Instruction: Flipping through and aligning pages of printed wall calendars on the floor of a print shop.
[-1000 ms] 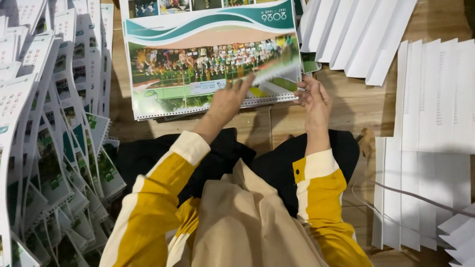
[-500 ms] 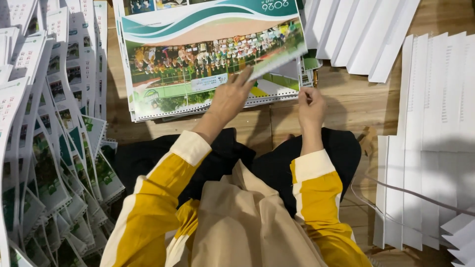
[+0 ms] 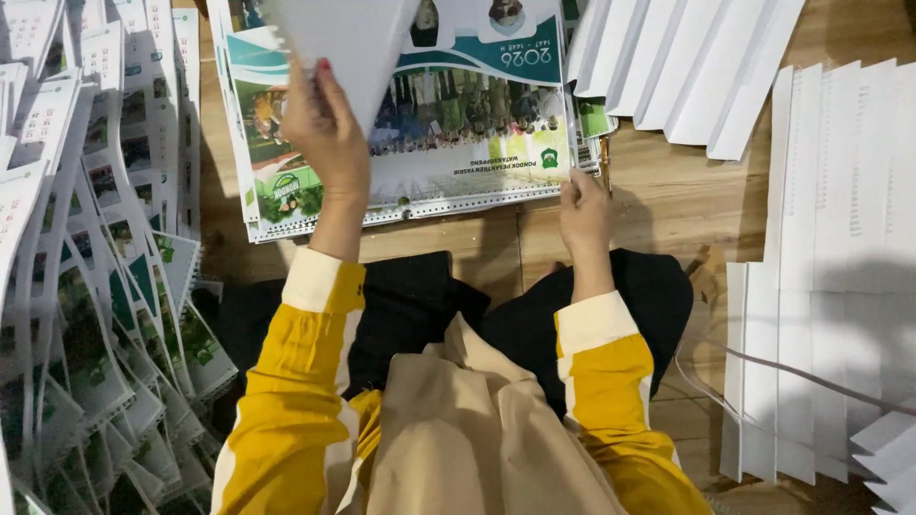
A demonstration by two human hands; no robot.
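**Two hands on one calendar, one sheet in the air**

Two hands work a spiral-bound calendar (image 3: 448, 143) that lies on the wooden floor (image 3: 668, 200) just ahead of the person's knees, its wire binding along the near edge. The left hand (image 3: 324, 133) is raised above the calendar's left half, fingers pinched on the lower edge of a white sheet (image 3: 348, 43) lifted clear of the printed page. The right hand (image 3: 584, 205) rests at the calendar's near right corner, fingers pressed on its edge by the binding, pinning it rather than gripping it.

To the left of the calendar, a long overlapping spill of printed calendar pages (image 3: 86, 286) runs down the floor's left side. To the right and at the far right corner, fanned stacks of plain white sheets (image 3: 830, 238) lie well apart from the hands. A thin cable (image 3: 763, 367) crosses the near white stack.

As a judgement, the risk lies in the pinch: held only at one edge, the raised sheet could buckle or crease, or tear at its punched holes if it is bound in the wire. If the right hand eases, the calendar could slide towards the white stacks.
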